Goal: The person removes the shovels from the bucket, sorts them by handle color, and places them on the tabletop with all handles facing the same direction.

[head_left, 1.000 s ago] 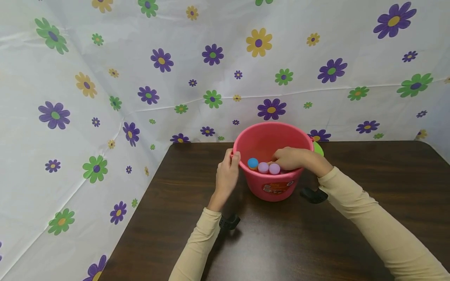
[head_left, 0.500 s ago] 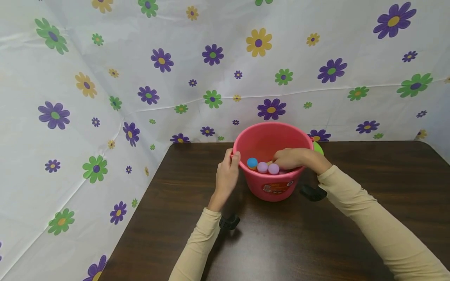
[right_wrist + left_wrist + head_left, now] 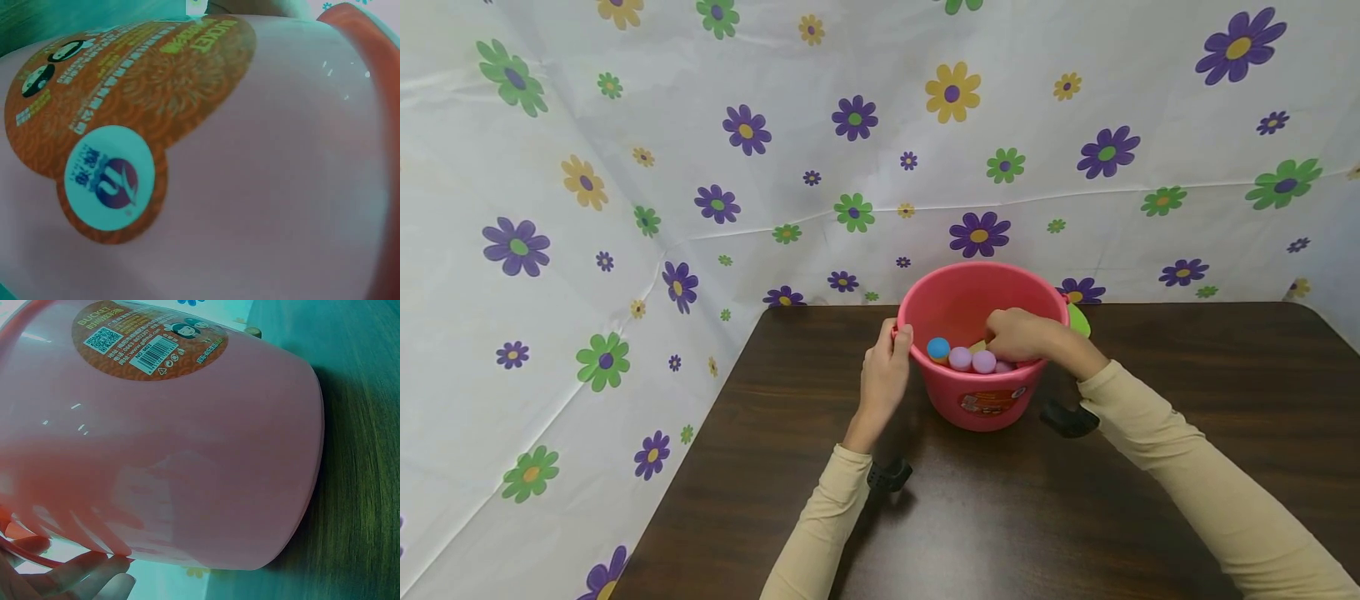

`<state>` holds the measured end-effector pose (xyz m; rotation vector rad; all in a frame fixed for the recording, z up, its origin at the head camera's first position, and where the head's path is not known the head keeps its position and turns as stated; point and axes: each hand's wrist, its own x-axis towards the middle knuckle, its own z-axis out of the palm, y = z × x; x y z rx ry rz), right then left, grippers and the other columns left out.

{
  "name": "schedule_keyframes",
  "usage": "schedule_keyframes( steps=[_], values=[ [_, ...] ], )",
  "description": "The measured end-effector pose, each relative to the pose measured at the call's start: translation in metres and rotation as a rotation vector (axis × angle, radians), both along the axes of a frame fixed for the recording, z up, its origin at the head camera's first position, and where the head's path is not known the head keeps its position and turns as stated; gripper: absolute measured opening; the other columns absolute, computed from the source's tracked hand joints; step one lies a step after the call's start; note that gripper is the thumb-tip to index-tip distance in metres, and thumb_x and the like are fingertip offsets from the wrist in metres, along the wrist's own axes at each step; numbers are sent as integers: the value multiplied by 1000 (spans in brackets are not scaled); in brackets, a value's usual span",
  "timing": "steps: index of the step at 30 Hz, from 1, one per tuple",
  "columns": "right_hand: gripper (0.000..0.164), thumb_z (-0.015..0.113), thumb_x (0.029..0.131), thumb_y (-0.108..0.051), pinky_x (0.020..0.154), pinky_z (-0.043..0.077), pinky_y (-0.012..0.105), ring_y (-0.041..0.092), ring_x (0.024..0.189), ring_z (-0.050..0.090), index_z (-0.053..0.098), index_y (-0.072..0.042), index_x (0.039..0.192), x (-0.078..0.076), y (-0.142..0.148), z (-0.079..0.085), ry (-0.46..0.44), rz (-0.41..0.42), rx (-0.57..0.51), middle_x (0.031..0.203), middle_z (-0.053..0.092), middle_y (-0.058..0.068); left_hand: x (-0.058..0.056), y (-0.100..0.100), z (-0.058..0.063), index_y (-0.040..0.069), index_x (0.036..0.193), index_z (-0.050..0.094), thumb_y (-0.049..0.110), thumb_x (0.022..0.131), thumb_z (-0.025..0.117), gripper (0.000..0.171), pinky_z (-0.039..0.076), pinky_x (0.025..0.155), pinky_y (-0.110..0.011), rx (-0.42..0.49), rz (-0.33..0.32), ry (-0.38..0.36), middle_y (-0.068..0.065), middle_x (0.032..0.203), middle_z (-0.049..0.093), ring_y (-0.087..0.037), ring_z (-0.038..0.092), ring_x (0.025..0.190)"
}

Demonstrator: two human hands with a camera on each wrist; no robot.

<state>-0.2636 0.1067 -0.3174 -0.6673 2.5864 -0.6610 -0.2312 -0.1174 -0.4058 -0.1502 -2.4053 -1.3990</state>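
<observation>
A pink bucket (image 3: 977, 400) with an orange label stands upright on the dark wooden table. My left hand (image 3: 883, 371) grips its rim at the left side; in the left wrist view the left-hand fingers (image 3: 94, 572) lie against the outer wall. Over the near right rim, my right hand (image 3: 1026, 335) reaches inside, fingers bent downward, tips hidden. Near them sits a tan piece (image 3: 977, 347), mostly covered. A blue ball-shaped top (image 3: 938, 348) and lilac ball-shaped tops (image 3: 983, 362) show along the near inner wall. Only the bucket's outside (image 3: 269, 187) fills the right wrist view.
Behind the bucket's right side, a bright green rounded thing (image 3: 1078, 320) pokes out, partly hidden. A white flower-printed sheet (image 3: 880, 150) hangs behind and to the left of the table (image 3: 760, 467). Dark wrist-worn devices (image 3: 889, 475) hang below both wrists.
My right hand has risen slightly within the bucket, and more of a lilac top beside it shows. My left hand and the bucket stay put.
</observation>
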Motion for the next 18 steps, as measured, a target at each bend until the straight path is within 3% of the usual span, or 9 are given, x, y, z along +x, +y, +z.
schedule_keyframes(
  steps=[8,18],
  values=[
    [18,70,88,-6,61,56,30,22,63,63,76,7,96,1,-1,-2,64,-126,-68,77,72,13,1,0,1,12,120,60,45,106,43,41,31,53,-32,1,4,2,0,69,45,-20,44,62],
    [13,72,86,-1,59,56,30,19,58,61,78,9,93,2,2,-2,90,-145,-139,68,69,8,1,0,0,11,120,61,45,106,43,41,31,53,-32,-1,4,6,0,69,45,-20,45,62]
  ],
)
